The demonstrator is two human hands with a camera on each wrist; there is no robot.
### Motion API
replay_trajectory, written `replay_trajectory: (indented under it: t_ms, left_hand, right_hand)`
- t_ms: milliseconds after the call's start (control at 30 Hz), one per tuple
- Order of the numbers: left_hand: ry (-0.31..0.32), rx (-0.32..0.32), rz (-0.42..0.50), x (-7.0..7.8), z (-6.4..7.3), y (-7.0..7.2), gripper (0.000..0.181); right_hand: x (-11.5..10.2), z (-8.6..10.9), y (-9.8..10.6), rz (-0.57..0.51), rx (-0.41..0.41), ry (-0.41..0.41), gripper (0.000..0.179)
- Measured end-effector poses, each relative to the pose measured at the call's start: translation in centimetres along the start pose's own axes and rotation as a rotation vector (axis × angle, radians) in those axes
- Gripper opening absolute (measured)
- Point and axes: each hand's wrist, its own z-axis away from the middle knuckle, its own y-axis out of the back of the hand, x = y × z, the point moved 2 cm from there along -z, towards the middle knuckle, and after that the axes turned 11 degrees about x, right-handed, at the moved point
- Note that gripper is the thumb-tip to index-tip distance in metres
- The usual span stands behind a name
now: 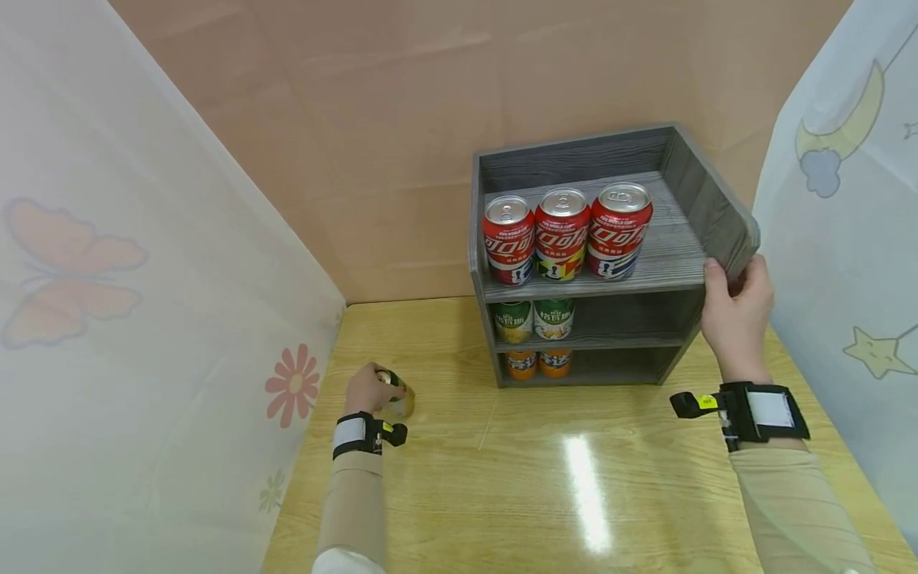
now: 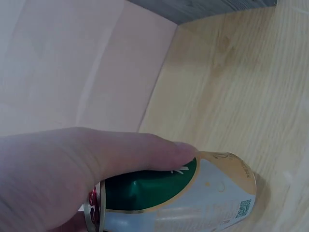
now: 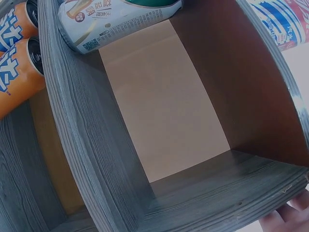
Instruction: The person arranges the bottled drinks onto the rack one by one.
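At the left of the table, my left hand (image 1: 366,391) grips a green, white and gold drink can (image 1: 406,402). In the left wrist view the thumb lies along the side of this can (image 2: 193,203), near its metal top. My right hand (image 1: 742,323) holds the front edge of the right side wall of a grey wooden shelf (image 1: 717,203), thumb inside and fingers outside. On its top level stand three red cola cans (image 1: 562,235). Two green and white cans (image 1: 553,320) stand on the middle level. The bottom level has two orange cans (image 1: 555,363).
The shelf stands on a light wooden table (image 1: 445,494) against a brown backdrop (image 1: 387,159). White patterned sheets rise on the left (image 1: 179,319) and right (image 1: 839,263). The cans occupy the left part of each level.
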Motion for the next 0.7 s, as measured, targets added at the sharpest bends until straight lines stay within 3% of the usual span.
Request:
replay_trajectory:
  t_ms: [500, 700]
  left_hand:
    - [-0.134, 0.043, 0.027, 3.0, -0.2, -0.4, 0.055]
    - [-0.211, 0.017, 0.009, 4.7, 0.0, -1.1, 0.051]
  right_hand:
    - [-0.1, 0.0, -0.1, -0.017, 0.011, 0.001, 0.037]
    - [-0.1, 0.0, -0.1, -0.012, 0.014, -0.001, 0.037]
